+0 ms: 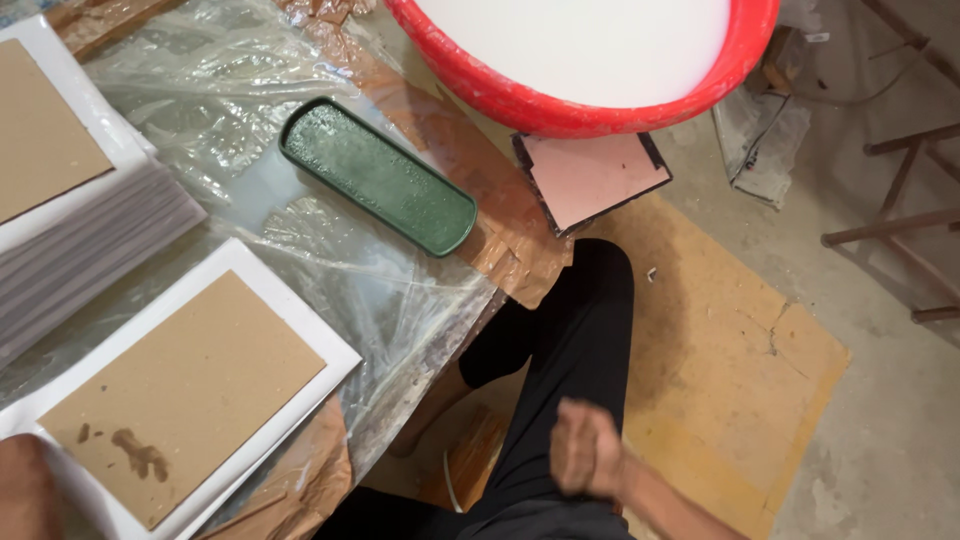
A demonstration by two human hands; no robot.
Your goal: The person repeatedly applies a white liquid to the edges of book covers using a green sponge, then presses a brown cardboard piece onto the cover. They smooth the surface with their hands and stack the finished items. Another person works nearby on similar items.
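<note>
The red tub (560, 105) of white liquid stands far; the stack of boards (70, 230) at far left; one brown board (185, 395) already lies on white paper (330, 352), edges unfolded; left hand (25, 490) rests on its near corner, fingers hidden; right hand (585, 448) is closed, empty, over the knee.

The dark green tray (380, 178), long and rounded, has a speckled, glistening inner face and a darker, near-black rim. Just below and left of it lies a plain brown cardboard sheet (185, 395) framed by white paper (330, 352), with a few darker brown smears near its lower corner. Far left of the tray, a stack of boards (90, 235) shows grey-white striped edges under another brown sheet. Above and right of the tray, a bright red tub (560, 105) holds an even milky white liquid (580, 45). Right of the tray sits a pale pink square board (592, 177) edged in black. The worktop (200, 90) under the tray is covered in clear, shiny wrinkled plastic and glossy brown tape.
</note>
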